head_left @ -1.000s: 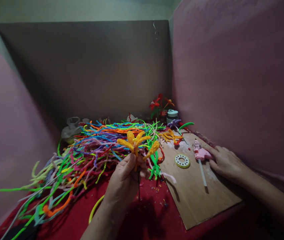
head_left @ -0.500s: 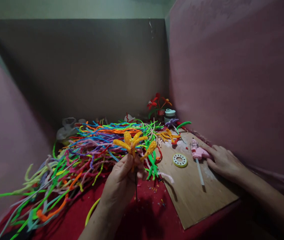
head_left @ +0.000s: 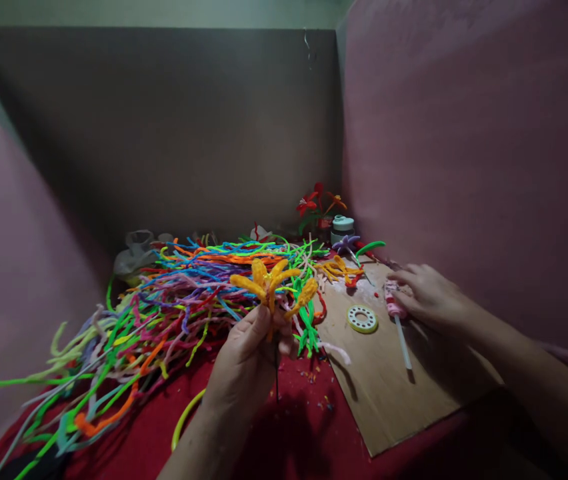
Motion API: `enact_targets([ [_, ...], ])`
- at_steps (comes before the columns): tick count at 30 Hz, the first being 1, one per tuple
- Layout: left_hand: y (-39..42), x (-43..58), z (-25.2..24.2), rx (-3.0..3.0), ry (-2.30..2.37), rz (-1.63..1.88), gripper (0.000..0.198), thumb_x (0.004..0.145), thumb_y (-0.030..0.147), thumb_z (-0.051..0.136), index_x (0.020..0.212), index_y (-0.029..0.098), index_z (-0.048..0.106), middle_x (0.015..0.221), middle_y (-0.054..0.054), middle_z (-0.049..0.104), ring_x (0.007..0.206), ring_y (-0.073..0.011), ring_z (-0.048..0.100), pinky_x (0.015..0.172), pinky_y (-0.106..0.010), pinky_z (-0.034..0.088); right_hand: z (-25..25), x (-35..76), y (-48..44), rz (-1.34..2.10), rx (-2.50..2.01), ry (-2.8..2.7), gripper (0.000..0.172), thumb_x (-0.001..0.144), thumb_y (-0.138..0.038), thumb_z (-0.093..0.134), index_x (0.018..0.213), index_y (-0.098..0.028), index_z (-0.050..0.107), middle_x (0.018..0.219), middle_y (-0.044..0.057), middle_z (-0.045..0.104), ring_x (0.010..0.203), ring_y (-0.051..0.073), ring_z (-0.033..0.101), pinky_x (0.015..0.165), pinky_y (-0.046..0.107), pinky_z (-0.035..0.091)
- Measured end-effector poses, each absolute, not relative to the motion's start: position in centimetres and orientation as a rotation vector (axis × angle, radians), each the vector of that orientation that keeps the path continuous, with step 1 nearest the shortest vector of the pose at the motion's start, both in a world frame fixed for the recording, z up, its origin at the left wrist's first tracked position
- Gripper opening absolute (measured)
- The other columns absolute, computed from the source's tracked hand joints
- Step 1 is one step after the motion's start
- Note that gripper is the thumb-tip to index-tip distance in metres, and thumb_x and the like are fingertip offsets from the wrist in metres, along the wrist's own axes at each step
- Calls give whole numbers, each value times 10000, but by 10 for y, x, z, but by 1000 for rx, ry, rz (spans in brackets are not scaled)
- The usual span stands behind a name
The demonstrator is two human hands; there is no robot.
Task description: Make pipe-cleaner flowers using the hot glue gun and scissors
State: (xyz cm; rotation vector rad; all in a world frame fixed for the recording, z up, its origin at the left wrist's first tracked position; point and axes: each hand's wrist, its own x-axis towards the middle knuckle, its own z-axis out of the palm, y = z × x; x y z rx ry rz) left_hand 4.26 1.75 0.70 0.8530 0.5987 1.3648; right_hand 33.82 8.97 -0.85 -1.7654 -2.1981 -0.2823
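My left hand (head_left: 254, 347) is closed, its thumb and fingers pinching an orange-yellow pipe cleaner flower (head_left: 267, 280) under its petals. A thin dark stem points down below that hand, and another orange petal or bud stands out to the flower's right. My right hand (head_left: 429, 293) reaches across the pink glue gun (head_left: 395, 303), fingers stretched and apart over its body and handle. Whether those fingers touch the gun I cannot tell. The gun lies on a cardboard sheet (head_left: 389, 413), with a clear glue stick (head_left: 403, 343) jutting from its back end.
A large heap of coloured pipe cleaners (head_left: 179, 300) spreads over the red cloth (head_left: 314, 427) at left. On the cardboard lie a round tape roll (head_left: 363, 319) and orange pipe cleaner pieces (head_left: 338, 269). Behind stand a lidded jar (head_left: 343, 227) and red flowers (head_left: 309, 203). Walls close in behind and right.
My right hand has moved up and left, from beside the glue gun's handle to over it, covering part of the gun. My left hand still holds the flower; the view has shifted slightly.
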Motion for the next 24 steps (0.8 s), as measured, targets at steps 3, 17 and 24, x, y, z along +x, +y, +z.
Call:
enact_targets([
  [3,17,43,6,853,611,1365,212,732,320,695,679,121,645,601,-5,607,454,-74,514,492,-212,441,17,300,126,-34,-1877,-2269,252,827,-215,488,983,-196,686,1030,120,666,945,242,603,728,293,426],
  [17,17,43,8,837,594,1366,232,759,335,666,688,116,637,604,-12,590,447,-78,519,480,-215,444,0,260,238,234,-2084,-2070,271,874,-316,563,1079,-143,605,1064,90,626,909,202,620,760,352,509],
  [24,15,44,11,832,573,1365,207,762,311,666,698,116,641,598,-10,580,453,-74,516,474,-199,438,13,272,227,131,-1717,-2023,262,840,-238,501,983,-171,710,785,47,724,701,151,630,609,214,414],
])
